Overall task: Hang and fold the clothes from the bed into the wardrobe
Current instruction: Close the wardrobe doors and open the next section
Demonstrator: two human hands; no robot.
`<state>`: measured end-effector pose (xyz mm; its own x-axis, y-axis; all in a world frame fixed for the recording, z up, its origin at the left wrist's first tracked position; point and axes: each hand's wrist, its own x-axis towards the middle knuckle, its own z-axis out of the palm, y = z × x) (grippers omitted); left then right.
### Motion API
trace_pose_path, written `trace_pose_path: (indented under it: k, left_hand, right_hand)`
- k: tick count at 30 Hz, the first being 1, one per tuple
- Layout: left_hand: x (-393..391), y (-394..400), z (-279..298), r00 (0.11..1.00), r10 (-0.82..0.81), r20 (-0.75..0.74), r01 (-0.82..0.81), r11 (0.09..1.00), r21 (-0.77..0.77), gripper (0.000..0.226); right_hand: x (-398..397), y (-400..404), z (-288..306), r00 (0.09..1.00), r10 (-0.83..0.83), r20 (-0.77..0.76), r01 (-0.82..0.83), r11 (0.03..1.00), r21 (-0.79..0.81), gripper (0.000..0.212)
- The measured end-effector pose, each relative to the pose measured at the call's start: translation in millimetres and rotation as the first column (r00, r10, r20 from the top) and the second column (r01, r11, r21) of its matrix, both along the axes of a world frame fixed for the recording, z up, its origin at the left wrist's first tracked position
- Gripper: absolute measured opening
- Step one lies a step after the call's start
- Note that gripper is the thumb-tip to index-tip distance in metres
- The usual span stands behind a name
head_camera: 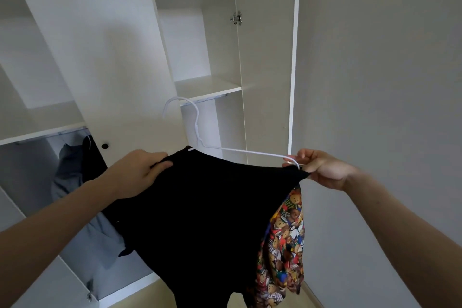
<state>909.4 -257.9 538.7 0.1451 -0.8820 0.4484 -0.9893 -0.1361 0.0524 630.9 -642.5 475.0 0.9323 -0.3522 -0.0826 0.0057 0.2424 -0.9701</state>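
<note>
A black garment (200, 210) hangs spread between my two hands in front of the open white wardrobe (125, 62). A thin white hanger (197, 127) sticks up from its top edge, hook upward, one arm running right. My left hand (135, 172) grips the garment's left top edge. My right hand (322, 167) pinches the hanger's right end together with the black fabric. A colourful bear-print cloth (285, 245) dangles under the garment's right side.
Grey and dark clothes (72, 170) hang on the rail in the wardrobe's left section. White shelves (207, 87) sit in the right section, beside an open door (267, 57). A plain wall (375, 82) stands at right.
</note>
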Motion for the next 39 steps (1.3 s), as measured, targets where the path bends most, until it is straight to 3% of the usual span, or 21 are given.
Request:
trace_pose_path:
  k: [4, 8, 12, 15, 17, 21, 23, 25, 27, 28, 30, 32, 33, 34, 35, 39]
  left_hand:
    - [3, 3, -8, 0.996, -0.002, -0.09, 0.017, 0.987, 0.158, 0.037]
    - [4, 2, -16, 0.993, 0.06, -0.099, -0.03, 0.96, 0.278, 0.035]
    - [4, 3, -19, 0.994, 0.1, -0.053, -0.067, 0.896, 0.438, 0.036]
    - [3, -1, -25, 0.986, 0.164, 0.041, -0.161, 0.843, 0.514, 0.039]
    - [-1, -9, -31, 0.97, 0.24, 0.049, -0.233, 0.842, 0.487, 0.041]
    - [-5, -17, -37, 0.959, 0.264, -0.107, -0.221, 0.926, 0.307, 0.041]
    - [-4, -16, -39, 0.955, 0.243, -0.173, -0.201, 0.953, 0.229, 0.042]
    - [-1, -12, -39, 0.949, 0.235, -0.21, -0.207, 0.967, 0.149, 0.043]
    - [5, -7, -37, 0.935, 0.231, -0.268, -0.217, 0.973, 0.08, 0.045]
    - [8, -4, -36, 0.927, 0.229, -0.297, -0.223, 0.973, 0.053, 0.046]
    - [12, 2, -33, 0.912, 0.226, -0.342, -0.234, 0.972, 0.016, 0.046]
    - [14, 4, -31, 0.895, 0.195, -0.4, -0.228, 0.973, -0.036, 0.045]
    - [15, 3, -30, 0.887, 0.174, -0.427, -0.225, 0.972, -0.07, 0.046]
    - [15, 2, -29, 0.883, 0.163, -0.441, -0.225, 0.97, -0.091, 0.047]
    - [15, -1, -28, 0.883, 0.166, -0.439, -0.226, 0.97, -0.086, 0.048]
    - [11, -9, -36, 0.901, 0.213, -0.378, -0.216, 0.976, 0.036, 0.05]
  right_hand:
    - [11, -2, 4, 0.993, -0.115, -0.042, 0.115, 0.993, 0.009, 0.045]
    - [30, 9, 9, 0.961, -0.273, -0.036, 0.266, 0.954, -0.141, 0.041]
    - [49, 34, 29, 0.915, -0.394, 0.09, 0.404, 0.881, -0.247, 0.042]
    - [56, 70, 56, 0.902, -0.368, 0.224, 0.415, 0.882, -0.222, 0.043]
    - [64, 110, 69, 0.907, -0.286, 0.31, 0.36, 0.907, -0.219, 0.041]
    - [74, 181, 52, 0.932, -0.126, 0.339, 0.248, 0.905, -0.345, 0.043]
    - [69, 189, 33, 0.961, -0.029, 0.275, 0.161, 0.868, -0.47, 0.046]
    - [58, 183, 24, 0.974, 0.178, 0.139, -0.057, 0.789, -0.611, 0.033]
    - [48, 170, 23, 0.95, 0.311, 0.032, -0.217, 0.73, -0.648, 0.021]
    - [47, 159, 23, 0.966, 0.253, 0.045, -0.163, 0.737, -0.656, 0.019]
    - [46, 128, 24, 0.983, -0.063, 0.172, 0.166, 0.702, -0.693, 0.019]
    - [44, 95, 25, 0.911, -0.296, 0.287, 0.396, 0.431, -0.811, 0.024]
    - [43, 81, 22, 0.902, -0.323, 0.287, 0.388, 0.31, -0.868, 0.027]
    - [41, 71, 16, 0.917, -0.322, 0.235, 0.322, 0.253, -0.912, 0.03]
    - [40, 64, 10, 0.939, -0.303, 0.164, 0.25, 0.273, -0.929, 0.031]
    - [44, 70, -27, 0.979, -0.192, -0.066, 0.04, 0.501, -0.864, 0.012]
